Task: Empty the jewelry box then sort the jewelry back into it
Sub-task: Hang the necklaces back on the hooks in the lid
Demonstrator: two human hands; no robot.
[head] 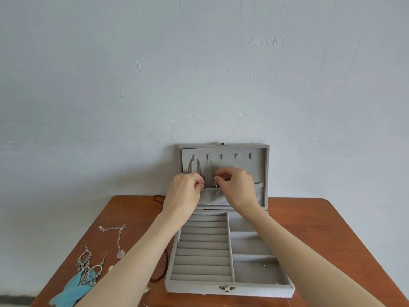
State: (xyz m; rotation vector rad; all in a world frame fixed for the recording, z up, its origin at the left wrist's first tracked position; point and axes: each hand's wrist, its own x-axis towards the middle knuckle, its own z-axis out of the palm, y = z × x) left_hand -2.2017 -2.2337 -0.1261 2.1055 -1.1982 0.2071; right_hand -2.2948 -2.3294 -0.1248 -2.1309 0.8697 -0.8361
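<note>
While the grey box (228,286) stands open on a wooden table (332,229), its lid (266,173) propped against the wall, a person works at the row of hooks (222,156) inside that lid. The left hand (183,191) and right hand (236,185) are both drawn into tight pinches, fingertips close together, on a thin chain (212,168) that hangs from the second hook and trails toward the lid's pocket (215,196). A darker necklace (194,167) already hangs from the first hook. The chain is fine enough that its exact run between the fingers is hard to make out; the right hand appears to hold its pendant end.

Such a chain is likely light, limp and quick to tangle or slip, so it is best held near the clasp and pendant (never bunched in the middle).

Still waiting on the table to the left: a silver necklace (117,238), feather earrings (86,273) and a dark beaded strand (162,271). A small piece (264,266) lies in the box's near-right compartment; the ring rolls (203,251) hold nothing visible.
</note>
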